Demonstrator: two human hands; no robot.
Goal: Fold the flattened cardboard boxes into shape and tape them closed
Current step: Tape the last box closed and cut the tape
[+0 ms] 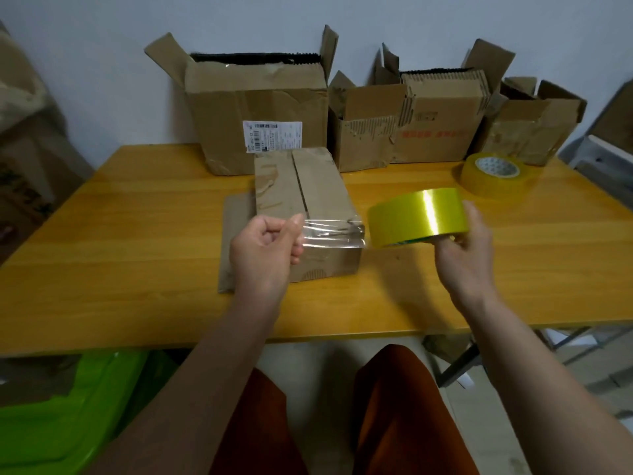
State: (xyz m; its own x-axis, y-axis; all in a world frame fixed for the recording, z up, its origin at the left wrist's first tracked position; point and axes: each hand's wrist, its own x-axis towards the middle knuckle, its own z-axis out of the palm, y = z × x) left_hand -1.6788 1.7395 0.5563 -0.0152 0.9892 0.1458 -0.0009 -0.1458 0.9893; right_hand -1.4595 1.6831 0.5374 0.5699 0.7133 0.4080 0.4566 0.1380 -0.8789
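Wooden table (137, 241), left grip (263, 248) pinching tape strip (329, 231) over box (308, 200) edge, right grip (469, 241) clamped on roll (418, 217)

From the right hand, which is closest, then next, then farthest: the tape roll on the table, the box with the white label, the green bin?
1. Tape roll, just beyond the right hand, near the table's right edge.
2. Labelled box, at the back left.
3. Green bin, on the floor, lower left.

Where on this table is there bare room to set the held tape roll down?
Bare table lies left of the flat cardboard sheet, and along the near edge. A smaller patch lies right of the held tape roll, below the spare roll. The back edge is crowded with open boxes.
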